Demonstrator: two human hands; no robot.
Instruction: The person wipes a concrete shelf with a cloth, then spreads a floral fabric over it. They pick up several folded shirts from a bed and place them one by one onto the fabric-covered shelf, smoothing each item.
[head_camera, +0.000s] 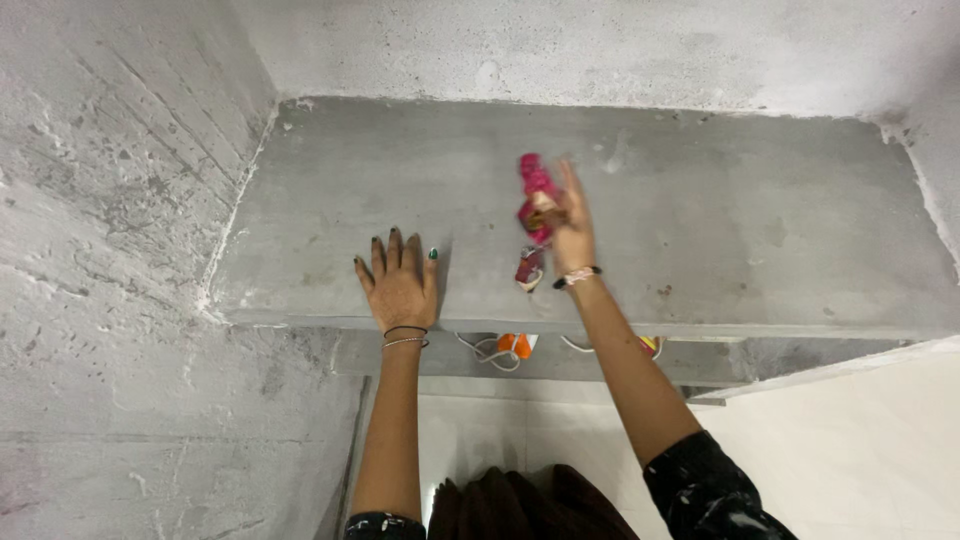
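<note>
shelf: grey concrete slab (700, 220) | on it: flat left hand (400, 285), pink cloth (536, 200)

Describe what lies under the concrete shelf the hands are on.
Under the concrete shelf, white cords and orange pieces peek out on a lower ledge. The slab hides everything farther back.

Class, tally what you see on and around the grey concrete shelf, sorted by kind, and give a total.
Hands: 2, left hand flat on the grey concrete shelf, right hand
Pink crumpled cloth, in the right hand: 1
Orange objects under the shelf edge: 2
Total: 5
</note>
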